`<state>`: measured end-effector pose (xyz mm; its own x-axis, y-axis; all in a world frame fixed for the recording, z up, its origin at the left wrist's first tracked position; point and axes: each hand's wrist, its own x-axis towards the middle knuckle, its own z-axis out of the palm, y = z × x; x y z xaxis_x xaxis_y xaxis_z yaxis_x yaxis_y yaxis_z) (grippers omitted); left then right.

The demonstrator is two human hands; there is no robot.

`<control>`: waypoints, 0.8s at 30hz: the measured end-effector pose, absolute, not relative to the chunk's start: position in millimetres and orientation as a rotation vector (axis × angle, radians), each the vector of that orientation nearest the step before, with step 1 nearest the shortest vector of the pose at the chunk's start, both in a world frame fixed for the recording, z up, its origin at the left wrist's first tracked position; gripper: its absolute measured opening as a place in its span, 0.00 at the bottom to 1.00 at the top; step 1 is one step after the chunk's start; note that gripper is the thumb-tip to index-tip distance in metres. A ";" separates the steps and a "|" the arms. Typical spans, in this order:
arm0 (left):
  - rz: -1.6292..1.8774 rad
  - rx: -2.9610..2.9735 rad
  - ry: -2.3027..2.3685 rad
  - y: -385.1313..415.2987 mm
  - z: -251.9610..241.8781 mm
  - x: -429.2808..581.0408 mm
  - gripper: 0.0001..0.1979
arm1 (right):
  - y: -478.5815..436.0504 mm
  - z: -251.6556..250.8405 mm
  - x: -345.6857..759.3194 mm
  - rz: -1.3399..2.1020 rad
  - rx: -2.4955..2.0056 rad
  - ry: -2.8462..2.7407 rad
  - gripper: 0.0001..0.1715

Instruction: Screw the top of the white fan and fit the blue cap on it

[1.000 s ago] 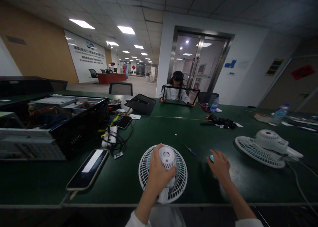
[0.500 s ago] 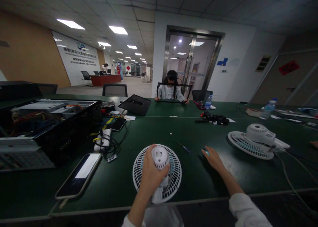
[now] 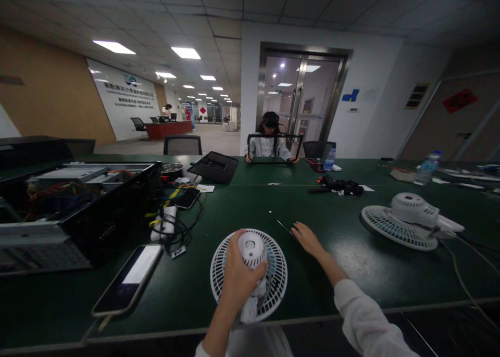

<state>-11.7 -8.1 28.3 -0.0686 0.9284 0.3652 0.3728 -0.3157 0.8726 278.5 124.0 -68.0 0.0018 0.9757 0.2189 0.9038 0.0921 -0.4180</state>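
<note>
Okay, green table fills the view, its front edge near the body. Open computer case sits on the left side, with a phone lying flat in front of it. White fan lies face down at the table's front edge, centre; second fan is well apart, far right. Left grip is wrapped round the fan's motor hub from the near side. Right grip rests just beyond the fan's right side, fingers stretched flat, not curled. Screwdriver lies on the table at those fingertips: handle hidden beneath them, thin shaft poking out far-left, just beside the grille.
</note>
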 end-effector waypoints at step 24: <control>1.417 1.654 1.367 -8.1 29.9 -11.6 0.35 | 97.6 -23.9 230.7 0.064 -1.605 -2.177 0.24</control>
